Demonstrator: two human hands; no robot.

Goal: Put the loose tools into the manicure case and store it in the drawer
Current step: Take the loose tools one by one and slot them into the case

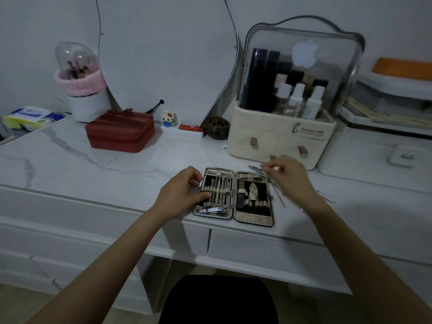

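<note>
Now the case [233,196] lies open flat at the front edge of the bench [93,160], above a drawer [257,246]. The left hand [180,195] rests on the case's left edge, its fingers [201,195] curled over the rim onto the left half, thumb on the black lining. The right hand [289,176] hovers just right of the case, its fingers [268,168] pinching a thin tool [258,170] near the case's far right corner. More loose tools [279,197] lie on the bench beside the case, partly hidden under that hand.
</note>
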